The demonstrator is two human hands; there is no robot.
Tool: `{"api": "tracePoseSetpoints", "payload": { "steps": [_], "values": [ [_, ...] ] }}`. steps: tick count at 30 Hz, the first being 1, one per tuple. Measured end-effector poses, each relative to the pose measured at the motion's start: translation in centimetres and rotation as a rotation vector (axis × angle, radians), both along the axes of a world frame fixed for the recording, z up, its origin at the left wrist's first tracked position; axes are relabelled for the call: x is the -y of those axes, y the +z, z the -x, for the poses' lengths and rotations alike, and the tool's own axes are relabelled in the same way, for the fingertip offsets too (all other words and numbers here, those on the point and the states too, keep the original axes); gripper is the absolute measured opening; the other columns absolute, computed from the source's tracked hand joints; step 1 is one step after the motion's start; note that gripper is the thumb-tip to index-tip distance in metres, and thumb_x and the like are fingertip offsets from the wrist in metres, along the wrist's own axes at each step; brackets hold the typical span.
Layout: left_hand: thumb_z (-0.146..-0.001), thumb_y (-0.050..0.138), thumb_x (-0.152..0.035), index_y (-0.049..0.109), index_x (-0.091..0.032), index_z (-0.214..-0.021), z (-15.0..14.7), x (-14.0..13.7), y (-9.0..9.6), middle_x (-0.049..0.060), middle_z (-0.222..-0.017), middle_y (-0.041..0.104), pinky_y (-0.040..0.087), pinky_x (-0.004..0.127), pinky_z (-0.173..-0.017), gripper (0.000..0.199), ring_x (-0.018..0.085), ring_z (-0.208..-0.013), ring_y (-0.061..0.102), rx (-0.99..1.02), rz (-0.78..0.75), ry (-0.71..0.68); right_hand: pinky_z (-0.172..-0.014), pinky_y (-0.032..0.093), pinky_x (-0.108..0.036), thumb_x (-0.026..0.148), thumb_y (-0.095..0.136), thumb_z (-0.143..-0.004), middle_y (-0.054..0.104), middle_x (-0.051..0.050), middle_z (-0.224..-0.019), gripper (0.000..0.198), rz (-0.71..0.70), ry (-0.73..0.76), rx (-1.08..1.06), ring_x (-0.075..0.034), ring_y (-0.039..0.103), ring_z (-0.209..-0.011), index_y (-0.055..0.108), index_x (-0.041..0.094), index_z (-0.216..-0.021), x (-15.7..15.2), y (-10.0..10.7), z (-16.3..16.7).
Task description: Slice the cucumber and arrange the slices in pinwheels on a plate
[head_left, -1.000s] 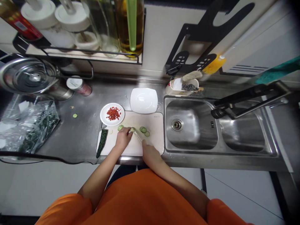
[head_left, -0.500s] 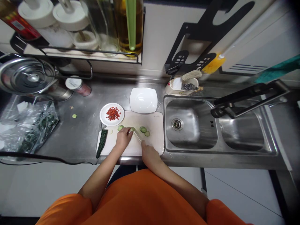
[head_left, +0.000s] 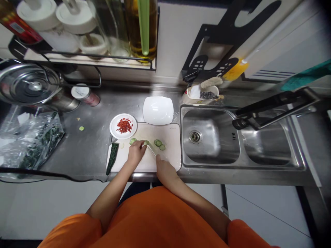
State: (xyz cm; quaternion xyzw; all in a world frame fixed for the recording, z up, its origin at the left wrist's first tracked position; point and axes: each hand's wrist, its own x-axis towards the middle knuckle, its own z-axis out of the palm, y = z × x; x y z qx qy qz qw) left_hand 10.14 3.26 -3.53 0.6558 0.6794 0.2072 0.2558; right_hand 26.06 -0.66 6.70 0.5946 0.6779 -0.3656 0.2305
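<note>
While the left hand [head_left: 136,152] holds a cucumber piece [head_left: 146,142] at its right edge and the right hand [head_left: 166,169] grips a knife [head_left: 152,150], slicing seems underway, the next cut probably needing steady pressure.

The knife [head_left: 152,151], thin and pale-flecked, slants across the middle of the white board [head_left: 168,162], its handle hidden from sight. At its tip sits a small green piece [head_left: 146,142]. Three round slices [head_left: 158,142], pale with darker rims, lie flat to the right; more slices [head_left: 132,141] bunch to the left. The dark, bumpy cucumber [head_left: 112,157] lies slanted along the board's left edge, narrow end nearest the front.
</note>
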Motion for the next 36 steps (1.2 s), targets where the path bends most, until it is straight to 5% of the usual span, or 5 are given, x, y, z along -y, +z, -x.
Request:
{"api": "tracePoseSetpoints", "payload": {
  "steps": [18, 29, 36],
  "values": [
    [-0.076, 0.058, -0.023, 0.065, -0.018, -0.101, 0.3, -0.5, -0.1, 0.007, -0.087, 0.065, 0.046, 0.032, -0.08, 0.027, 0.02, -0.082, 0.058, -0.005, 0.016, -0.051, -0.075, 0.046, -0.033, -0.001, 0.035, -0.082, 0.066, -0.017, -0.1, 0.049, 0.095, -0.009, -0.032, -0.026, 0.063, -0.099, 0.034, 0.01, -0.13, 0.5, 0.7, -1.3],
    [-0.077, 0.056, -0.024, 0.06, -0.02, -0.07, -0.1, -1.4, 1.1, 0.003, -0.071, 0.061, 0.042, 0.028, -0.068, 0.01, 0.017, -0.07, 0.055, 0.025, 0.047, -0.037, -0.074, 0.046, -0.034, 0.001, 0.033, -0.084, 0.065, -0.017, -0.102, 0.051, 0.128, -0.009, -0.006, -0.027, 0.062, -0.098, 0.033, 0.012, -0.134, 1.3, 0.8, -2.9],
    [-0.078, 0.057, -0.038, 0.064, -0.021, -0.076, 2.5, -0.9, 3.0, -0.001, -0.069, 0.065, 0.041, 0.024, -0.064, 0.019, 0.014, -0.062, 0.056, 0.055, 0.126, 0.213, -0.073, 0.046, -0.033, 0.0, 0.031, -0.083, 0.064, -0.017, -0.101, 0.05, 0.15, -0.026, 0.001, -0.026, 0.062, -0.098, 0.036, 0.013, -0.131, 1.1, 1.1, -3.0]
  ]
}}
